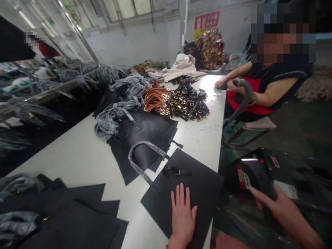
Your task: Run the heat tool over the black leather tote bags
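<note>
At the far left, a stack of black bag panels (70, 221) lies on the white bench (77, 166), where a careless sweep of the arm could knock it out of line. Further in, a looped grey-wrapped handle (145, 155) rests across the panels, beside heaps of tan straps (157, 100) and black straps (188, 102) with gold buckles (loose buckles like these can snag the wrapping if pulled from the heap). The left hand (183, 216) lies flat on a black panel (199, 197), its fingers spread and open, gripping nothing. A small buckled strap (176, 171) sits just above them on that panel, and dragging the panel could scrape the buckle across its surface. The panel's corner overhangs the bench edge, so a shove could tip it off. To the right, beyond the bench, the right hand (282, 211) has its fingers extended against a glossy black packet with a red label (252, 176); I cannot tell whether they have hold of it, and a fingertip-only hold could let it slip. A seated co-worker's hands (224, 84) are at the bench's far end.
</note>
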Motion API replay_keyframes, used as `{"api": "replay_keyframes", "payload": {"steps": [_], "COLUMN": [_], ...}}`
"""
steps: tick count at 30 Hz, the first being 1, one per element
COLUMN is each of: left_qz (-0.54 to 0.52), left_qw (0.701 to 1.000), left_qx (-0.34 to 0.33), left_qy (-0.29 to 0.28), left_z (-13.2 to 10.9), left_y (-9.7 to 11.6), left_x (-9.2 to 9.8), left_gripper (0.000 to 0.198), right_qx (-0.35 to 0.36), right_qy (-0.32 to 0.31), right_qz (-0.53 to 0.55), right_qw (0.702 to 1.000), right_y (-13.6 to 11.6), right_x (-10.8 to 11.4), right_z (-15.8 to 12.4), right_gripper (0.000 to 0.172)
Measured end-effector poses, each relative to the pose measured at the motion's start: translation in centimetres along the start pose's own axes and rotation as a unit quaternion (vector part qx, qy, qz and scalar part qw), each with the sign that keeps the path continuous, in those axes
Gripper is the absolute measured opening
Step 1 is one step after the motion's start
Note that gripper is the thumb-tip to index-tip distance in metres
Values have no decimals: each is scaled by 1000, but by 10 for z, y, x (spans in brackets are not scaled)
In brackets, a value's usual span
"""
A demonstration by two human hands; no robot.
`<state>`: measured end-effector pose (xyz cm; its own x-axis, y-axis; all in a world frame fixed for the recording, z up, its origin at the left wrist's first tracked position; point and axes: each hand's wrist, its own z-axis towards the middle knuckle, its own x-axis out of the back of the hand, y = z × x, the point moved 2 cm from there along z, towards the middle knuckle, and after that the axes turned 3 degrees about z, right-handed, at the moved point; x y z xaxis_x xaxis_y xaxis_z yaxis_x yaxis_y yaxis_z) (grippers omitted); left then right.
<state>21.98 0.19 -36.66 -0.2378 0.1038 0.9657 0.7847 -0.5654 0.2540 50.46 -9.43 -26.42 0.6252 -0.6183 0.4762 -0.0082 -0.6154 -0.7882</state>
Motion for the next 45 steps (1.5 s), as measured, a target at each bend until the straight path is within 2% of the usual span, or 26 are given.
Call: {"api": "replay_keyframes", "payload": {"steps": [3, 5, 6, 8, 12, 15, 18, 21, 26, 31, 35, 37, 40, 43, 45], "left_qz": [-7, -32, -48, -87, -204, -258, -269, -284, -264, -237, -232, -231, -224, -222, -227], "left_qw": [1000, 999, 999, 995, 960, 938, 930, 927, 935, 943, 944, 944, 947, 946, 945], "left_qx": [-6, -2, 7, 52, 175, 215, 235, 229, 226, 232, 235, 236, 229, 235, 236], "left_qy": [-6, -2, 4, 24, 73, 80, 86, 88, 63, 31, 23, 24, 17, 14, 21], "left_z": [-2, -1, 1, 10, 44, 69, 81, 82, 83, 85, 86, 86, 85, 83, 82], "left_y": [6, 2, -2, -11, -31, -42, -49, -52, -51, -50, -51, -51, -50, -49, -50], "left_x": [1, 5, 7, 10, 12, 10, 3, -3, -3, 1, 0, 0, 2, 4, 6], "left_gripper": [58, 54, 51, 42, 34, 34, 23, 15, 17, 19, 19, 20, 19, 18, 17], "right_qx": [60, 73, 77, 87, 78, 45, 37, 34, 41, 36, 53, 52, 54, 68, 72], "right_qy": [-191, -299, -337, -370, -368, -390, -410, -420, -424, -453, -445, -437, -414, -393, -398], "right_qz": [-20, -50, -68, -93, -92, -109, -153, -186, -217, -229, -268, -261, -187, -135, -152], "right_qw": [979, 950, 936, 920, 922, 913, 899, 888, 878, 861, 853, 859, 889, 907, 902], "right_y": [-26, -35, -38, -42, -58, -72, -81, -88, -99, -99, -103, -105, -108, -108, -107], "right_x": [-70, -105, -119, -138, -159, -172, -181, -188, -200, -198, -203, -210, -217, -211, -203], "right_z": [-7, -13, -14, -11, 8, 20, 27, 32, 33, 33, 35, 33, 27, 22, 21], "right_gripper": [70, 71, 68, 65, 65, 64, 63, 64, 65, 66, 66, 65, 61, 63, 65]}}
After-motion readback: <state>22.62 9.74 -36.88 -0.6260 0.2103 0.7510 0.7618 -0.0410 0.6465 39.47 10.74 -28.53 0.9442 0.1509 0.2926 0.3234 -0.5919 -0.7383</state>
